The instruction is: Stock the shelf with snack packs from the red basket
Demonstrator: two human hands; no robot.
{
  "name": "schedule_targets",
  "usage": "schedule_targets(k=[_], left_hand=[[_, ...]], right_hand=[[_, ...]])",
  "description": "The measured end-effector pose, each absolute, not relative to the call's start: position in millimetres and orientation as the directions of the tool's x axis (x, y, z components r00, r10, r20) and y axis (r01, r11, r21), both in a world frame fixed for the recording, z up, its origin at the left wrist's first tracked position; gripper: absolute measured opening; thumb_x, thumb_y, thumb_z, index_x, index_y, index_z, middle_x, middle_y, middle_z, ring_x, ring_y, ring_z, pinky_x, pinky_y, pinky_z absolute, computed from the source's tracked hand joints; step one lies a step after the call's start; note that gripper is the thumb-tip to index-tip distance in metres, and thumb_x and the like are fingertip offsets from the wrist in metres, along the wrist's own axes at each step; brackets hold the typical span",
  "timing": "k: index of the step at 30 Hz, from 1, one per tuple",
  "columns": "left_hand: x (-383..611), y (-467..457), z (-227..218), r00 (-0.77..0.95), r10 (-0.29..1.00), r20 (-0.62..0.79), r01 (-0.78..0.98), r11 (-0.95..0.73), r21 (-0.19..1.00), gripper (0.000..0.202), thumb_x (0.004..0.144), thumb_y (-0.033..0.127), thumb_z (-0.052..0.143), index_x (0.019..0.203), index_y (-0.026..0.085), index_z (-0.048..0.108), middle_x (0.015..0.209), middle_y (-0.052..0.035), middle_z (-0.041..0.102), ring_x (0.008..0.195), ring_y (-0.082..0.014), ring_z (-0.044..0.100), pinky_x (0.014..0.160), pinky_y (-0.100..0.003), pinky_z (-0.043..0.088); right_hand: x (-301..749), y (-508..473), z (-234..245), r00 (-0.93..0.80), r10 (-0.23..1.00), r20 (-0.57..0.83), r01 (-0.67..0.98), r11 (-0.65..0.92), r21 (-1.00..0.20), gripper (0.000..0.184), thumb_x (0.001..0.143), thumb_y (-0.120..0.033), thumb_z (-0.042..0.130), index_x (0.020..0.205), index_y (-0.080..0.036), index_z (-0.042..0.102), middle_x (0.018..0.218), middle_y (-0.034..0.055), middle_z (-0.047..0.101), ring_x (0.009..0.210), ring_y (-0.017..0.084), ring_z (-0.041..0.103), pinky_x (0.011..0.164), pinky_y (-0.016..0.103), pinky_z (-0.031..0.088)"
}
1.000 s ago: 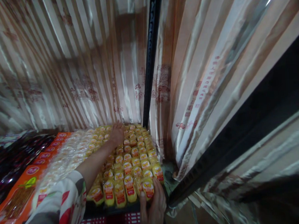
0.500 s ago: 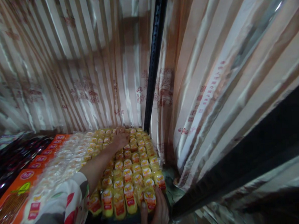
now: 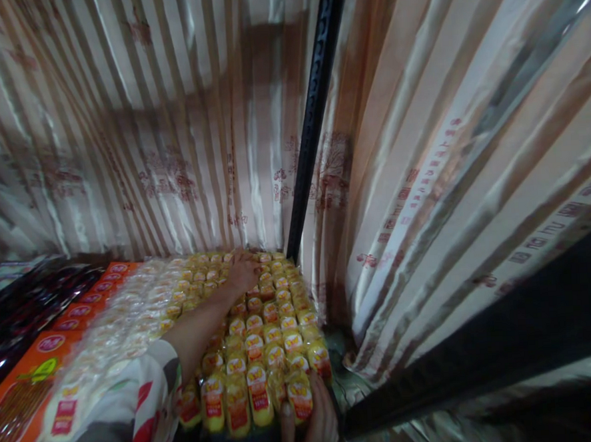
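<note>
Rows of small yellow snack packets point(image 3: 262, 330) with red labels lie packed on a shelf. My left hand point(image 3: 242, 273) reaches to the far end of the rows and rests on the packets there, fingers curled down over them. My left arm wears a striped sleeve point(image 3: 122, 418). At the bottom edge my right hand point(image 3: 311, 425) presses against the nearest packets at the front right corner, thumb up against one packet.
A pale clear-wrapped row of packets point(image 3: 131, 318) and orange packages point(image 3: 43, 356) lie to the left, dark packages point(image 3: 11, 312) beyond. A black upright post point(image 3: 314, 120) stands behind the packets. Striped shiny curtains point(image 3: 423, 173) hang behind and to the right.
My left hand has shifted slightly right along the far packets. My right hand stays at the front corner. The view has drifted a little.
</note>
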State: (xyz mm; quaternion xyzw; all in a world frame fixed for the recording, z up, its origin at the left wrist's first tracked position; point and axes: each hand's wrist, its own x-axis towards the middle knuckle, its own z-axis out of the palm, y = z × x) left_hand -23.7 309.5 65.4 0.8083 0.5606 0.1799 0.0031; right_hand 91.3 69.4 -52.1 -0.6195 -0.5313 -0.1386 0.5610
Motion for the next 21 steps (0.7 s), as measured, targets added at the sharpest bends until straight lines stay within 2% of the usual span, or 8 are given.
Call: schedule_targets(k=[5, 9, 13, 21], left_hand=[[-25, 312, 60, 0.325, 0.899, 0.295, 0.885, -0.399, 0.241, 0.026, 0.082, 0.022, 0.048, 0.094, 0.03, 0.07, 0.11, 0.0021, 0.067, 0.122, -0.0206, 0.043, 0.11, -0.049, 0.018], [-28, 309, 68, 0.26, 0.908, 0.329, 0.902, -0.35, 0.251, 0.022, 0.082, 0.029, 0.051, 0.09, 0.025, 0.071, 0.114, -0.0021, 0.065, 0.126, -0.0261, 0.037, 0.108, -0.049, 0.022], [-28, 306, 70, 0.284, 0.901, 0.329, 0.889, -0.376, 0.262, 0.015, 0.076, 0.031, 0.061, 0.082, 0.024, 0.073, 0.109, -0.0034, 0.066, 0.127, -0.0295, 0.035, 0.108, -0.047, 0.021], [-25, 305, 62, 0.315, 0.895, 0.316, 0.871, -0.405, 0.278, 0.01, 0.072, 0.025, 0.064, 0.079, 0.021, 0.07, 0.107, -0.0056, 0.065, 0.125, -0.0285, 0.036, 0.109, -0.047, 0.017]], right_hand=[[91, 68, -51, 0.383, 0.523, 0.761, 0.811, 0.202, -0.548, 0.056, 0.089, -0.042, 0.043, 0.136, -0.012, 0.038, 0.118, 0.0193, 0.055, 0.112, 0.033, 0.05, 0.087, 0.049, 0.042], [91, 66, -52, 0.39, 0.555, 0.734, 0.797, 0.196, -0.572, 0.056, 0.089, -0.042, 0.043, 0.136, -0.012, 0.036, 0.121, 0.0196, 0.053, 0.114, 0.033, 0.048, 0.089, 0.05, 0.04], [90, 64, -52, 0.393, 0.575, 0.718, 0.783, 0.2, -0.589, 0.056, 0.089, -0.041, 0.044, 0.137, -0.013, 0.035, 0.124, 0.0196, 0.051, 0.115, 0.032, 0.047, 0.09, 0.051, 0.04], [91, 64, -52, 0.397, 0.58, 0.711, 0.779, 0.197, -0.596, 0.055, 0.089, -0.041, 0.043, 0.136, -0.013, 0.036, 0.123, 0.0198, 0.051, 0.116, 0.033, 0.047, 0.089, 0.052, 0.04]])
